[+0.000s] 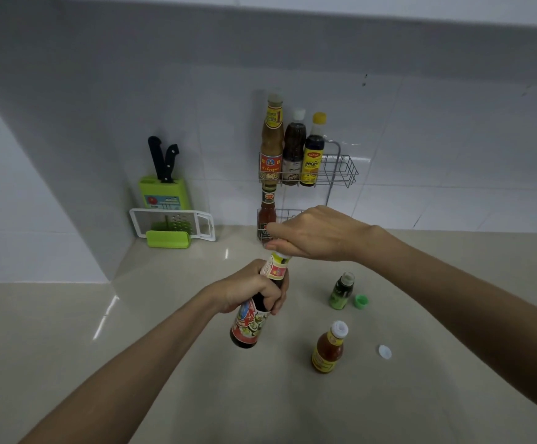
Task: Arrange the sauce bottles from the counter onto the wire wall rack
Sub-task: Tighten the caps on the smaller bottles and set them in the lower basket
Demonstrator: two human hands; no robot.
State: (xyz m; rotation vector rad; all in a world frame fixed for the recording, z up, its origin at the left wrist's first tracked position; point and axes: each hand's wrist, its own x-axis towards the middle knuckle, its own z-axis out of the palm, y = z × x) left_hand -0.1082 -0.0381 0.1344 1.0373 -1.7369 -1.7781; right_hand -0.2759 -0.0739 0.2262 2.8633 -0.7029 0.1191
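Observation:
My left hand [254, 290] grips a tall dark sauce bottle [249, 328] by its upper body, tilted above the counter. My right hand [318, 233] is closed over that bottle's top, hiding the cap. On the counter stand a small green bottle [341, 291] with its green cap [361, 301] lying beside it, and an orange chilli sauce bottle [328, 349] with a white cap [384, 351] lying to its right. The wire wall rack [340, 169] holds three bottles [292, 149] on its upper shelf and a red sauce bottle [267, 213] on the lower one.
A green knife block [164, 193] with two black-handled knives stands at the back left, a white grater [172, 224] in front of it. The beige counter [164, 315] meets a white tiled wall. The upper shelf's right half is unoccupied.

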